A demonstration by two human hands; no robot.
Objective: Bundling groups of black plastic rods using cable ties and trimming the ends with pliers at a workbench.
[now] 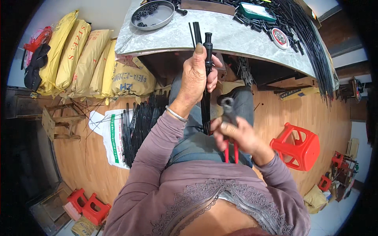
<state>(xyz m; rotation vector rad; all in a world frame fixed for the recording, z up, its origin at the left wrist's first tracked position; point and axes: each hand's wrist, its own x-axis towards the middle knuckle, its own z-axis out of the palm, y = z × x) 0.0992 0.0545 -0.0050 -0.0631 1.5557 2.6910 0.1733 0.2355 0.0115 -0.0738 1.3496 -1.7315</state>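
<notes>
"Black, slender rods [197, 33] stand upright at the centre of the frame, and we have them in our left hand [197, 72]. What do we make of the grip?"

"We see its fingers curled round the bundle, thumb pressed along the near side. Caught in the same hold, just right of the rods, is a black, ringed, cylindrical tube [208, 47]. The rods' lower ends drop toward our blue denim trousers [185, 147]."

"And our right hand [238, 135]?"

"Lower and right of centre, wrapped around grey-headed pliers with red handles [227, 112]. Both are blurred, so we cannot tell whether the jaws meet, or whether the pliers touch the rods. Their head points up the frame, the handles down."

"What do we have along the top?"

"A grey, marble-patterned surface [232, 44]. We find a round, grey metal tray [162, 17] with small black pieces at its left, and a green rectangular box [258, 17] at upper right. Near that box lies a round, white-rimmed dish [281, 47] of little silvery pieces."

"And on the floor?"

"Left of our legs, more long black rods [143, 126] lean in a dense heap beside a white sack [112, 145]. At right we see a red plastic stool [309, 147]; at upper left, tall yellow sacks [65, 51]."
</notes>
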